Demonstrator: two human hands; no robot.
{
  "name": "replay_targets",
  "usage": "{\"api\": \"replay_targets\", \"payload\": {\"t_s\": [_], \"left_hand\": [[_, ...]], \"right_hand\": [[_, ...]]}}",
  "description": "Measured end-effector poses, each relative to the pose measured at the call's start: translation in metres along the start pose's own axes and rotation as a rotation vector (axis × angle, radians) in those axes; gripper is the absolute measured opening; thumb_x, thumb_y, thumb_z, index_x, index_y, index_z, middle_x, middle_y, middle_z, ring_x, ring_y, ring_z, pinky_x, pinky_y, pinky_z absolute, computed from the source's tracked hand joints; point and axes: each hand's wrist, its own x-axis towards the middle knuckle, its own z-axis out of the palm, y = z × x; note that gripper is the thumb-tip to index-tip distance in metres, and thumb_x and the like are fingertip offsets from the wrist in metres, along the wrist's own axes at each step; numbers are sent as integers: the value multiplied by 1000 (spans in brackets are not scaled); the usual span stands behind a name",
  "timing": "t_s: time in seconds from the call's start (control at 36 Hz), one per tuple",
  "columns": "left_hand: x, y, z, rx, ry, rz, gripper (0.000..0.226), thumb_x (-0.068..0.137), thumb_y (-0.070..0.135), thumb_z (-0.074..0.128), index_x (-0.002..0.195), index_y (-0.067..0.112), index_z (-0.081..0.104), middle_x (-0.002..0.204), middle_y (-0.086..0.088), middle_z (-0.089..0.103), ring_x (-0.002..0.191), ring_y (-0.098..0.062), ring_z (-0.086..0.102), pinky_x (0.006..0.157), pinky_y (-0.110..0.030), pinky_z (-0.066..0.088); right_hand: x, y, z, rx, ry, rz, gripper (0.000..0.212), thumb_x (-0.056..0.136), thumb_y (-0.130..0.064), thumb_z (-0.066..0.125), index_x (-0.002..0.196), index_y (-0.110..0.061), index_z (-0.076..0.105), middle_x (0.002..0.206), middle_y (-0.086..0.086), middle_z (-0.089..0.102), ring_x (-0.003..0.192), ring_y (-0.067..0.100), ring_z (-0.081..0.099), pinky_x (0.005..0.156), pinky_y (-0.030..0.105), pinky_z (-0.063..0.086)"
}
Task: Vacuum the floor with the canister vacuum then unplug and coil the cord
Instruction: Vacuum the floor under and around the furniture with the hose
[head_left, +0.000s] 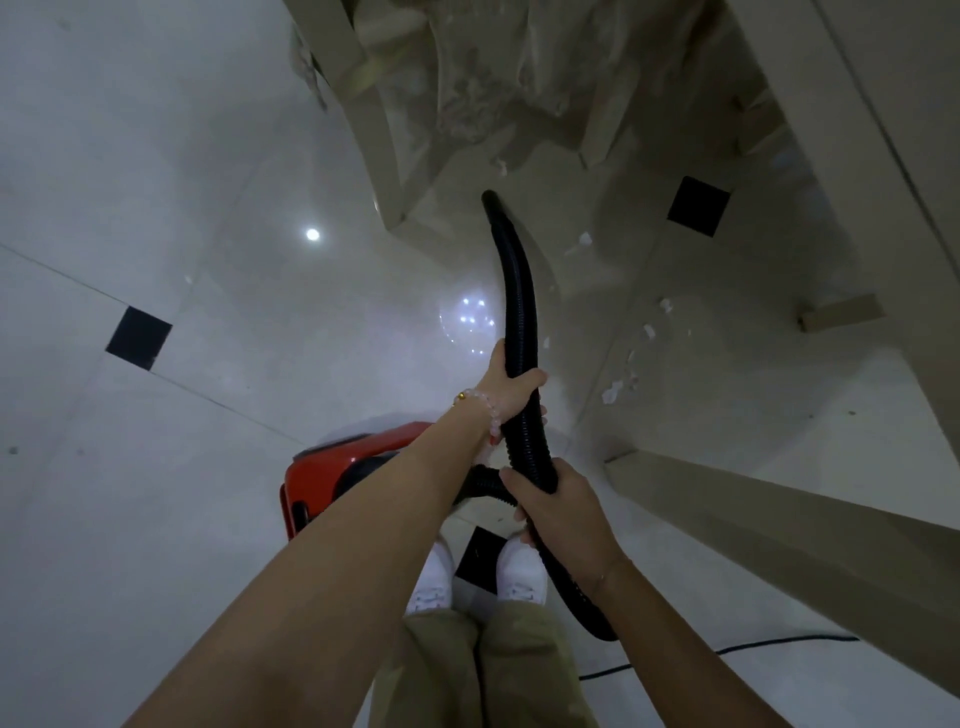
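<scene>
Both your hands curl round the black hose (517, 291): left hand (511, 387) higher, right hand (553, 501) just below. Its tip lies near a chair leg (382, 156), with paper scraps (613, 391) on the floor (156, 519). The red canister vacuum (332, 478) sits beside your shoes (522, 571), its contents hidden; the cord (753, 644) lies at right.

The floor (156, 156) is seen as smooth, glossy pale tile, lights being mirrored in it. The hose (519, 291) is shown as ribbed, matt black plastic, the canister (324, 473) as shiny red plastic. The trousers (441, 670) are made of matt khaki cloth
</scene>
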Motion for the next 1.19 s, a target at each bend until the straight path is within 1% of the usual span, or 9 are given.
{"api": "replay_targets", "payload": {"t_s": [0.08, 0.47, 0.64, 0.72, 0.83, 0.92, 1.06, 1.14, 1.19], "left_hand": [[0, 3, -1, 20, -5, 13, 41, 91, 7, 50, 126, 24, 36, 76, -8, 44, 54, -19, 48, 48, -29, 51], [14, 11, -12, -29, 69, 26, 47, 92, 7, 51, 131, 25, 32, 82, -9, 46, 58, -20, 50, 55, -34, 54], [22, 22, -17, -12, 54, 14, 38, 91, 8, 52, 119, 26, 35, 86, -11, 46, 60, -20, 53, 56, -34, 54], [25, 26, -20, -12, 58, 16, 42, 91, 8, 53, 123, 27, 34, 85, -11, 47, 60, -20, 53, 58, -35, 55], [28, 29, -20, -13, 55, 1, 40, 91, 8, 53, 119, 30, 34, 87, -12, 47, 59, -20, 54, 62, -37, 56], [30, 33, -20, -11, 71, 4, 42, 91, 7, 51, 123, 27, 33, 87, -11, 46, 59, -21, 53, 62, -38, 56], [32, 33, -19, 72, 212, 92, 52, 92, 12, 49, 138, 22, 25, 77, -8, 50, 57, -20, 55, 64, -37, 57], [33, 31, -21, 107, 340, 124, 60, 92, 17, 47, 145, 21, 18, 75, -5, 51, 60, -23, 56, 78, -46, 57], [32, 30, -23, 97, 402, 126, 62, 93, 17, 46, 147, 24, 16, 76, -4, 51, 61, -23, 55, 80, -48, 57]], "right_hand": [[1, 0, 4, 9, 5, -2, 27, 86, -33, 67, 90, -8, 57, 66, 5, 60, 46, 12, 51, 50, 28, 43], [14, -11, 7, -45, 20, -34, 25, 86, -37, 66, 87, -14, 57, 73, 5, 62, 52, 13, 53, 47, 21, 42], [26, -18, 9, -49, 20, -56, 21, 86, -36, 65, 83, -18, 55, 67, 2, 61, 47, 12, 52, 53, 29, 44], [30, -21, 9, -55, 20, -70, 22, 85, -37, 66, 80, -19, 54, 66, 3, 61, 47, 13, 52, 57, 32, 45], [35, -24, 9, -72, 21, -76, 22, 85, -38, 65, 80, -21, 53, 69, 4, 62, 48, 14, 54, 57, 32, 46], [38, -25, 8, -82, 27, -80, 23, 84, -39, 65, 81, -21, 53, 68, 3, 62, 49, 15, 55, 58, 31, 47], [46, -30, 9, -111, 32, -87, 25, 84, -43, 64, 82, -20, 53, 71, 4, 62, 49, 15, 55, 58, 33, 49], [52, -32, 10, -208, 43, -108, 30, 83, -48, 63, 83, -19, 54, 74, 5, 63, 54, 19, 58, 63, 37, 53], [56, -32, 10, -278, 52, -115, 33, 81, -51, 63, 84, -19, 55, 77, 6, 65, 62, 23, 62, 66, 39, 54]]}}
